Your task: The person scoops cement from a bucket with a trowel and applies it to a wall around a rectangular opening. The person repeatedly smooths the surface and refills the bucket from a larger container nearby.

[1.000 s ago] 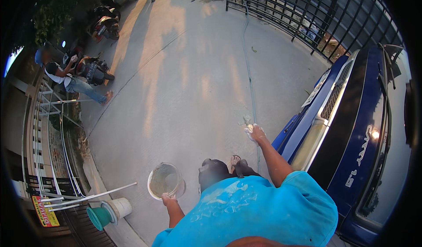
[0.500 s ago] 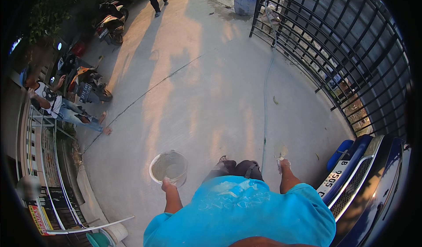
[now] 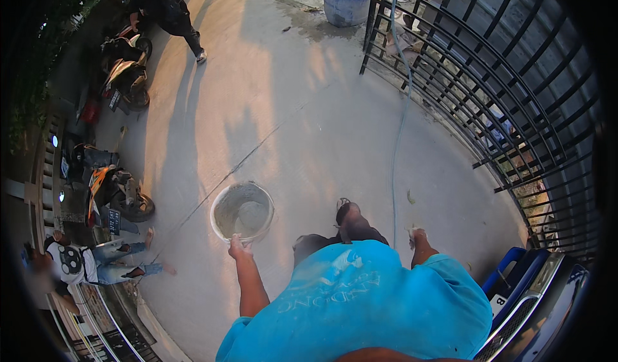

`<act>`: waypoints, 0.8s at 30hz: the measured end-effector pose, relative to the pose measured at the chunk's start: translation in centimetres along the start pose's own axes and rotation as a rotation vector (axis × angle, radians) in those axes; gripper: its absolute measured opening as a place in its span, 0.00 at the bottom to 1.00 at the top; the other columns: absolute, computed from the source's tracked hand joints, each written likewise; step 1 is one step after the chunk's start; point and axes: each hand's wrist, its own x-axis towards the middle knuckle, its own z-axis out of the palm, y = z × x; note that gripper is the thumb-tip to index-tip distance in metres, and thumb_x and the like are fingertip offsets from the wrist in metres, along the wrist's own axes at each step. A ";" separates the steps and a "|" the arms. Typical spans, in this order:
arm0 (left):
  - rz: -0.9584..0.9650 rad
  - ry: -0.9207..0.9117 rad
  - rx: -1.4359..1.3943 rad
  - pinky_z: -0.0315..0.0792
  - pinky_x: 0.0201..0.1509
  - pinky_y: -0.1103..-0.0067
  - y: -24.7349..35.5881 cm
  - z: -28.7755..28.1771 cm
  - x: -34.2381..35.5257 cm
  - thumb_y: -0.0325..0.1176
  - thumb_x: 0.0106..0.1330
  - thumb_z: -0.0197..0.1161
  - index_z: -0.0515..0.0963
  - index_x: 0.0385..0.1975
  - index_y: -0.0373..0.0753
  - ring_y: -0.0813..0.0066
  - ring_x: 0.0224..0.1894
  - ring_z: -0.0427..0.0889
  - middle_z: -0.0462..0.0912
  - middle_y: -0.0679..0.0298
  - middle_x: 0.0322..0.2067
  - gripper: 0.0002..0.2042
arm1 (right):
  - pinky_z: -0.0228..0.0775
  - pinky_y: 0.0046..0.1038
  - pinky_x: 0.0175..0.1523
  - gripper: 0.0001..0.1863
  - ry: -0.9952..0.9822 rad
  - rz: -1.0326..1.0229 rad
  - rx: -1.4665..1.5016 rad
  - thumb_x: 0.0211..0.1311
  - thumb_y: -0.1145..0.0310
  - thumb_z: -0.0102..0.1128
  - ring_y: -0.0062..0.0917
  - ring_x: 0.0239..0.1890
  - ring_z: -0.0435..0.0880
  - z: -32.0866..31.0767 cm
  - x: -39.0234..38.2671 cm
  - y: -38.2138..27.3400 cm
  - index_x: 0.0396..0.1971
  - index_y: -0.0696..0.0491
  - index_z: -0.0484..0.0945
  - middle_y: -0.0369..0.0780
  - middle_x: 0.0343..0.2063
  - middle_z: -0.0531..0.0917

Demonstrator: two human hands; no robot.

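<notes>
A pale round bucket (image 3: 225, 209), its inside coated with grey residue, hangs in front of me to the left. My left hand (image 3: 240, 247) is closed on its near rim, and the bucket's mouth tilts up toward me. Out to the right, my right hand (image 3: 418, 236) hangs low beside my leg, its fingertips pale as if smeared. Its fingers are too small to make out, and I see no clear object in them. Nearest to it is a thin hose (image 3: 394, 169) lying along the concrete.
A person in dark clothes (image 3: 170, 14) walks at the far left, near parked motorbikes (image 3: 125, 82). Another person in jeans (image 3: 80, 262) sits at left beside an orange motorbike (image 3: 119, 191). A black metal gate (image 3: 476, 59), a blue barrel (image 3: 347, 1) and a dark blue vehicle (image 3: 524, 297) line the right.
I have stepped forward and my view has turned right. The bucket in my left hand has swung forward. The person in dark clothes has come nearer.
</notes>
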 end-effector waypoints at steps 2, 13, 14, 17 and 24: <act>-0.020 -0.025 0.022 0.75 0.53 0.44 1.7 7.2 -0.1 0.24 0.57 0.62 0.68 0.54 0.30 0.48 0.51 0.78 0.73 0.48 0.51 0.23 | 0.78 0.45 0.24 0.24 0.140 -0.146 -0.086 0.61 0.51 0.60 0.37 0.19 0.82 -1.7 0.7 -14.8 0.27 0.61 0.78 0.47 0.19 0.79; -0.008 -0.223 0.212 0.78 0.47 0.43 5.9 53.2 11.6 0.20 0.51 0.58 0.70 0.55 0.35 0.51 0.50 0.79 0.75 0.52 0.51 0.27 | 0.76 0.41 0.25 0.30 0.442 -0.785 -0.129 0.59 0.43 0.63 0.41 0.27 0.86 -3.7 3.8 -72.3 0.43 0.57 0.76 0.50 0.29 0.84; 0.002 -0.246 0.254 0.78 0.46 0.44 6.2 58.8 12.5 0.20 0.51 0.58 0.70 0.56 0.36 0.51 0.50 0.80 0.75 0.53 0.51 0.27 | 0.76 0.41 0.26 0.29 0.426 -0.689 -0.114 0.59 0.43 0.63 0.41 0.27 0.86 -3.6 4.2 -75.4 0.43 0.57 0.76 0.49 0.29 0.84; 0.029 -0.318 0.445 0.80 0.45 0.50 8.3 72.4 12.6 0.20 0.52 0.60 0.70 0.58 0.38 0.52 0.49 0.80 0.76 0.54 0.52 0.28 | 0.77 0.41 0.26 0.29 0.372 -0.439 -0.063 0.59 0.43 0.63 0.38 0.26 0.86 -3.2 5.9 -78.7 0.44 0.57 0.76 0.47 0.29 0.84; 0.104 -0.698 0.552 0.80 0.47 0.54 13.1 101.3 9.8 0.21 0.55 0.60 0.68 0.59 0.36 0.54 0.50 0.80 0.76 0.54 0.51 0.28 | 0.77 0.37 0.21 0.29 0.289 -0.113 0.157 0.58 0.44 0.63 0.33 0.20 0.84 -4.8 7.1 -87.8 0.43 0.58 0.77 0.46 0.23 0.83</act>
